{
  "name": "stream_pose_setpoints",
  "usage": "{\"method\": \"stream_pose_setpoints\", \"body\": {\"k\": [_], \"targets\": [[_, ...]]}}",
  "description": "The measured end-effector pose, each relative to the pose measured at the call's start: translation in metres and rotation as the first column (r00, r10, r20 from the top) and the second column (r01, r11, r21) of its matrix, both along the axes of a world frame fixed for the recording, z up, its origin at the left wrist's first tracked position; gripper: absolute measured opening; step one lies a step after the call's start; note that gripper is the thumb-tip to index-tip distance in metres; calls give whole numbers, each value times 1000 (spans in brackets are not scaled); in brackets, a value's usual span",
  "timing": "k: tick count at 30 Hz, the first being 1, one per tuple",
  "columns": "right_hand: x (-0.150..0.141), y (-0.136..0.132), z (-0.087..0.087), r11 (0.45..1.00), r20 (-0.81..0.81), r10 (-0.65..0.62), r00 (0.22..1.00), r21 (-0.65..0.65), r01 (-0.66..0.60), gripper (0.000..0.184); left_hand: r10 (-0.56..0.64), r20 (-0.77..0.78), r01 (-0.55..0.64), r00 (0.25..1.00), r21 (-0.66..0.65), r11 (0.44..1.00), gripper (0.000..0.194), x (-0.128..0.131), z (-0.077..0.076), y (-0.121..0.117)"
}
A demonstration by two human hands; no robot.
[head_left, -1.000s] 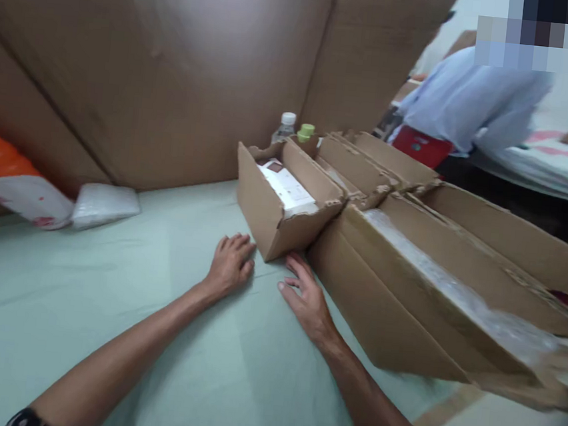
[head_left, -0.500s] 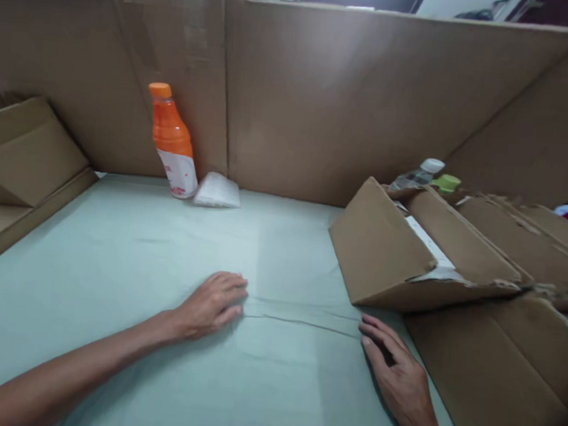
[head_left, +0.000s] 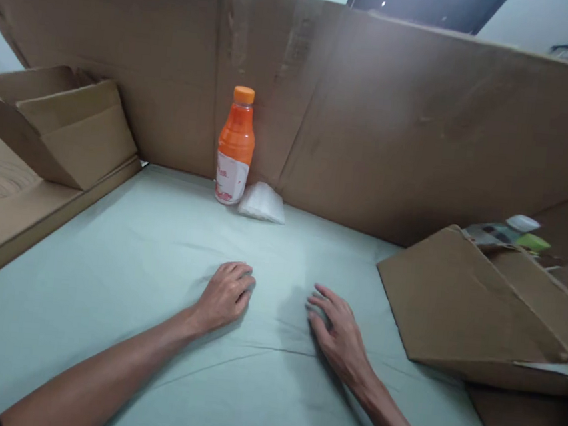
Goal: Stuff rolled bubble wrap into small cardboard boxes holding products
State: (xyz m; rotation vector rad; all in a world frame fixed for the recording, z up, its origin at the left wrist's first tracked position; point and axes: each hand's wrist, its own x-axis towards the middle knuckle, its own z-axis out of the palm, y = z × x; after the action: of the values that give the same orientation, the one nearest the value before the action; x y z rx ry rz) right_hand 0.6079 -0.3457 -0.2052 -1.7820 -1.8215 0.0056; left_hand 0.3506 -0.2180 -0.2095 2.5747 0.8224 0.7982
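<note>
My left hand [head_left: 227,292] rests on the pale green cloth [head_left: 167,275], its fingers curled in and held together. Nothing shows in it, though its palm faces down and is hidden. To its right, my right hand [head_left: 334,325] is open over the cloth, fingers apart and slightly bent, casting a shadow. It holds nothing. Low creases run across the cloth between and below the wrists. Beyond the hands, an orange bottle [head_left: 234,148] with a white label stands upright against the cardboard wall. A whitish translucent packet [head_left: 263,203] lies beside its base.
A tall cardboard wall [head_left: 398,123] closes off the back. On the left sits an open cardboard box [head_left: 90,134]. At the right, another cardboard box [head_left: 461,304] stands on the cloth, with a clear white-capped bottle [head_left: 521,224] and a green lid [head_left: 533,243] behind it.
My right hand has moved left, away from the right box and nearer my left hand. The left hand's fingers have curled in. The cloth's creases have shifted. The view has turned left.
</note>
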Motion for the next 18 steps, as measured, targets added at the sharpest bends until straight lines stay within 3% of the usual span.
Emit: {"method": "stream_pose_setpoints", "body": {"k": [4,9,13,18], "targets": [[-34,106,5,994,-14,103,995,41,-103,32,6,6,-6,1000,-6,1000,23,-1,0,3],[-41,212,-6,994,-114,-47,992,88,57,51,3,36,-1,999,-58,998,22,1,-3,5],[-29,250,-17,985,-195,-105,975,112,129,34,12,58,-7,998,-73,997,23,1,-6,7],[-14,256,-26,963,-348,-142,926,166,210,22,4,60,1,998,-82,997,24,1,-8,7]]}}
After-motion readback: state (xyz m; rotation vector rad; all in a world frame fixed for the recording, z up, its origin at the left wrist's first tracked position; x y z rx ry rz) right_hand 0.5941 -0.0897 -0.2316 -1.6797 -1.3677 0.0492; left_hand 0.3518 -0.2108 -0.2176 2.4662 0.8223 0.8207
